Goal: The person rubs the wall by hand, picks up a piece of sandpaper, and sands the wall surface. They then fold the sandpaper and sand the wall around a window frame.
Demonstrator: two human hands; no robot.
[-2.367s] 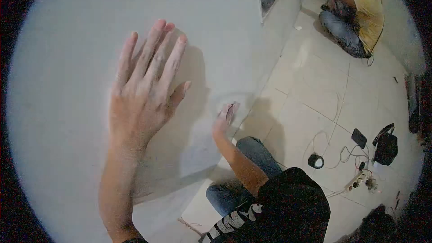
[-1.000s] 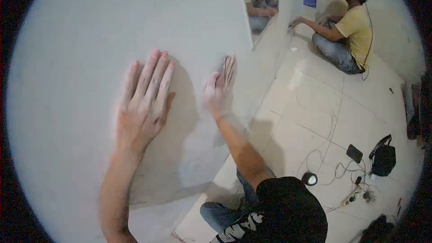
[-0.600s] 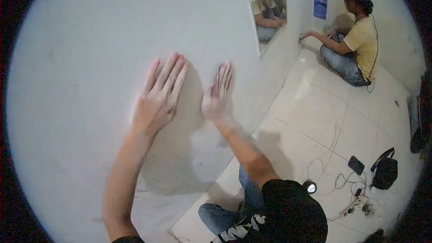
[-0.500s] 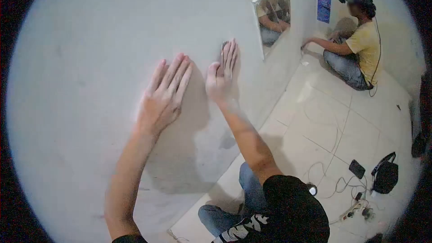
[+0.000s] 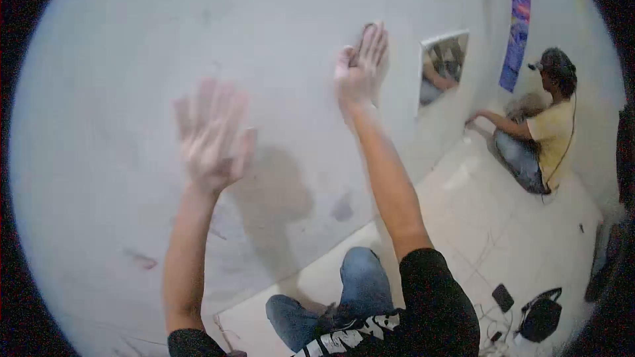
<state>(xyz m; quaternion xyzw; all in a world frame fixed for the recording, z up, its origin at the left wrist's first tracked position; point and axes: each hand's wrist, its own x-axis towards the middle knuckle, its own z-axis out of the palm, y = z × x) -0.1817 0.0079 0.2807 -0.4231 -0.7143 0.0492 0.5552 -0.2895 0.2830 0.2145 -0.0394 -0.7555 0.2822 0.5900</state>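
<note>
A pale wall (image 5: pixel 297 92) fills most of the view in front of me. My left hand (image 5: pixel 215 135) is raised before it, fingers stretched out and smeared by motion, with nothing in it. Farther right and higher, my right hand (image 5: pixel 360 66) lies along the wall with straight fingers. Between its thumb and fingers sits a small, dark, thin, rounded piece (image 5: pixel 366 34), mostly covered by the hand; its kind cannot be made out. A white-edged mirror (image 5: pixel 442 69) stands on the wall just right of this hand.
A person (image 5: pixel 546 125) in a yellow shirt and cap sits by the wall at the right, beneath a purple poster strip (image 5: pixel 516 33). On the tiled floor (image 5: pixel 463 225) lie a phone-like dark slab (image 5: pixel 503 298), a black bag (image 5: pixel 542 315) and cables.
My left hand has shifted left and spread its fingers. My right hand has slid upward along the wall with the dark piece. The camera view has turned, shifting the mirror and person.
</note>
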